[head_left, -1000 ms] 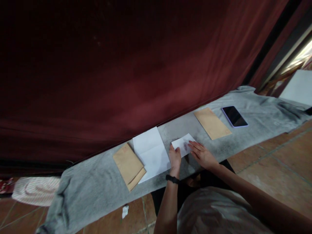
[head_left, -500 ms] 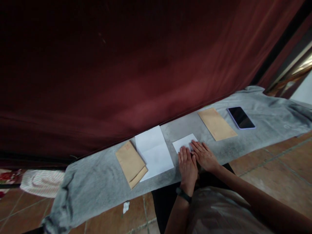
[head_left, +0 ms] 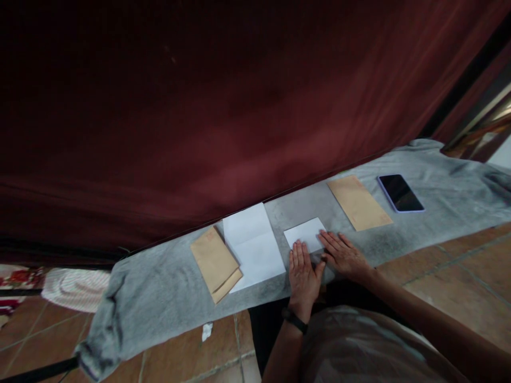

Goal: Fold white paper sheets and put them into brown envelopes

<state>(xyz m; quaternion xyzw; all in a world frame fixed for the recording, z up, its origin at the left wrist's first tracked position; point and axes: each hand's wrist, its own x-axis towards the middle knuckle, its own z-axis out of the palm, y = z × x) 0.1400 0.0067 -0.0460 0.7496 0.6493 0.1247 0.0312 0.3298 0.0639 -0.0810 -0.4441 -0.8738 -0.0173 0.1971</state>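
Observation:
A small folded sheet of white paper point(head_left: 305, 233) lies flat on the grey cloth in front of me. My left hand point(head_left: 304, 274) rests with its fingertips on the paper's near left edge, fingers stretched out and thumb apart. On the paper's right end lie the fingertips of my right hand point(head_left: 344, 254), also flat and outstretched. A larger white sheet point(head_left: 255, 247) with a crease across it is to the left. Its left edge is partly covered by brown envelopes point(head_left: 214, 260). Another brown envelope point(head_left: 359, 203) lies to the right of my hands.
A phone point(head_left: 400, 193) in a purple case lies beyond the right envelope. Grey cloth point(head_left: 159, 287) covers the long narrow bench. A dark red curtain point(head_left: 223, 133) hangs along its far edge. A white scrap point(head_left: 206, 331) is on the tiled floor.
My hands have moved apart, the left toward the paper's left corner and the right toward its right end. More of the folded paper shows between them. The view has shifted slightly.

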